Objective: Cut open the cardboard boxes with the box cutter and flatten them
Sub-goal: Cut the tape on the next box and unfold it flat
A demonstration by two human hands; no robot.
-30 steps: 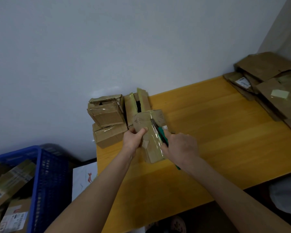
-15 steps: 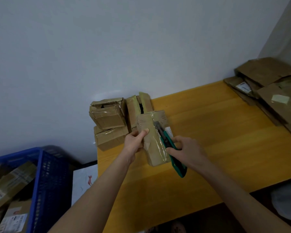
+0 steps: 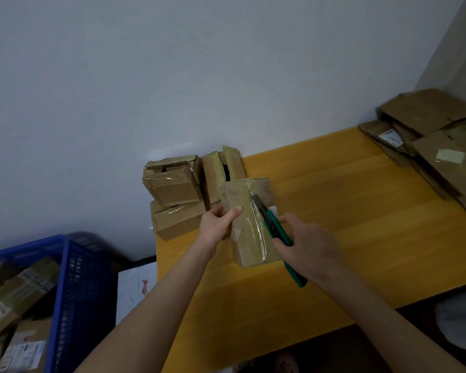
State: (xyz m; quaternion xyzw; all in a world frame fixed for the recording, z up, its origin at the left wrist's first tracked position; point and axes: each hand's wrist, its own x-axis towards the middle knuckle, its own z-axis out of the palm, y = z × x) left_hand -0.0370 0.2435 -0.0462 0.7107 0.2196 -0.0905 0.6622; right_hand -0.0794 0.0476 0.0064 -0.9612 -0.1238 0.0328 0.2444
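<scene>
Hands, two, bare, both at work over the near-left part of the desk [image 3: 361, 224].

Left hand [image 3: 217, 224]: grips the upper left edge of the taped box [image 3: 249, 232], thumb laid across its top face, other fingers hidden behind it.

Right hand [image 3: 307, 246]: fingers curled round the green box cutter [image 3: 273, 228], handle end sticking out below the wrist.

Box cutter: lies slantwise along the right side of the taped box, dark tip touching the glossy tape on its upper face.

Taped box: brown, long, wrapped in clear tape, its near end resting on the desk, its far end tilted up between the two hands.

Stacked boxes [image 3: 172, 189]: two, taped, one on top of the other, at the back left corner of the desk against the wall.

Opened box [image 3: 215, 173]: just beside the stack, flaps up.

Flattened cardboard [image 3: 436, 146]: pile at the far right end of the desk.

Blue crate [image 3: 73, 278]: left of the desk, lower down, holding more labelled boxes.
</scene>
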